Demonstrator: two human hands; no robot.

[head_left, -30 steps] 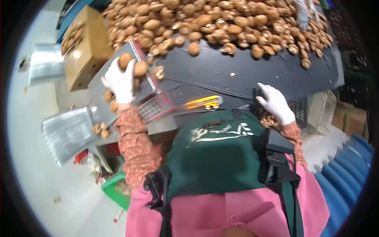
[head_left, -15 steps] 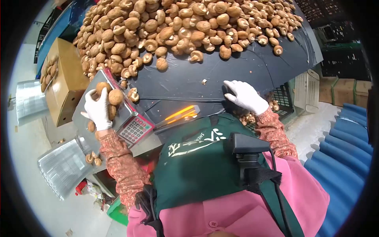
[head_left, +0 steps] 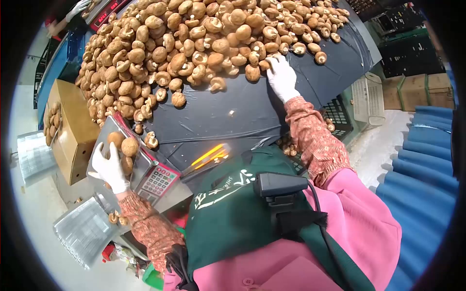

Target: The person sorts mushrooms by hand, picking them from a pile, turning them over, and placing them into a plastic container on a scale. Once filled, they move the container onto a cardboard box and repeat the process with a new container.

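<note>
A big heap of brown mushrooms (head_left: 194,43) lies on a dark sheet over the table (head_left: 228,116). My left hand (head_left: 109,167), in a white glove, is over the metal pan of a weighing scale (head_left: 145,169) and holds a few mushrooms (head_left: 124,145) against it. My right hand (head_left: 281,77), also gloved, is stretched out to the near edge of the heap, with its fingers on a mushroom (head_left: 264,64) there. Whether they have closed around it I cannot make out.
An open cardboard box (head_left: 68,136) with mushrooms stands left of the scale. Clear plastic bags (head_left: 82,230) lie below it. Black and white crates (head_left: 364,97) sit at the right, beside blue corrugated sheeting (head_left: 422,169). Another person's gloved hand (head_left: 77,7) shows at top left.
My right hand has left the table's near edge and reached up to the mushroom heap. My left hand stays on the scale pan with its mushrooms.
</note>
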